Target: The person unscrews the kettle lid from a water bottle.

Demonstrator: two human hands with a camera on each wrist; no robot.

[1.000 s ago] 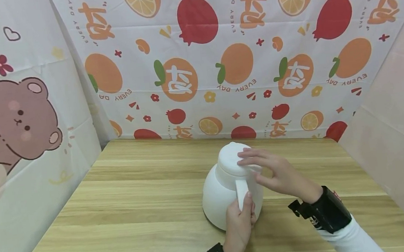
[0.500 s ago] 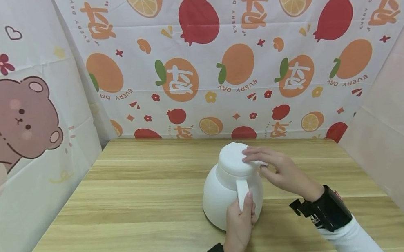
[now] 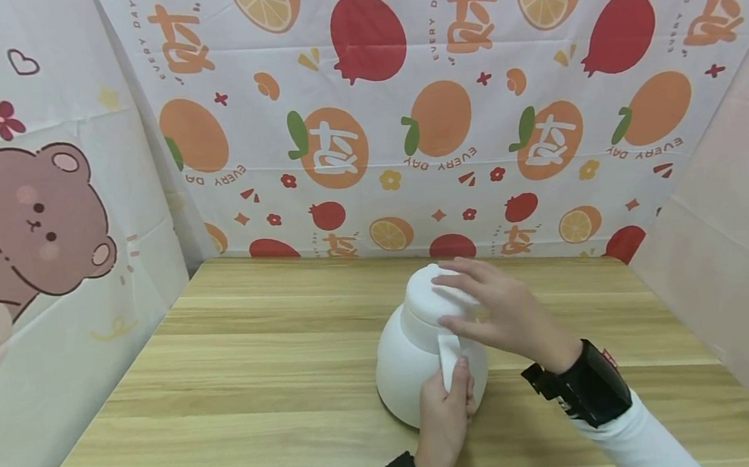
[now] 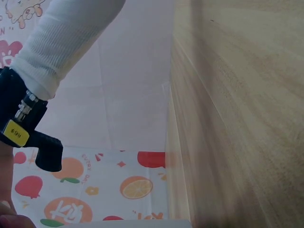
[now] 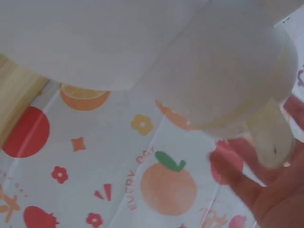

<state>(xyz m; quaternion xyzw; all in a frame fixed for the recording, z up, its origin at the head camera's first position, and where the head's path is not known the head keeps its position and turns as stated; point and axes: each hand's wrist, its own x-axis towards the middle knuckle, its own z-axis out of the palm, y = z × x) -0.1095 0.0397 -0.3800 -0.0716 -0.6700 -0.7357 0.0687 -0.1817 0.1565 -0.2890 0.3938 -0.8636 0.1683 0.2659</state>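
A white rounded jug [image 3: 399,375] stands upright on the wooden table in the head view, topped by a white lid [image 3: 423,301]. My left hand [image 3: 443,416] grips its handle [image 3: 449,351], thumb along the outer side. Over the lid's right side, my right hand [image 3: 503,315] has its fingers spread, the fingertips at the lid; whether they all touch is unclear. In the right wrist view, a pale projecting tab [image 5: 270,137] sticks out near the jug's rim, close beside the right hand [image 5: 280,199]. Only a few left fingers [image 4: 14,221] show in the left wrist view.
The wooden table [image 3: 226,386] reaches back to a fruit-printed cloth [image 3: 431,52]. A bear-printed cloth [image 3: 38,223] hangs at the left, and a pale cloth [image 3: 744,225] hangs at the right. Black wrist bands [image 3: 592,386] sit over white sleeves.
The right hand first shifts slightly right, with the projecting tab showing beside it, then moves left over the lid with fingers spread wider. Left hand and jug stay in place.
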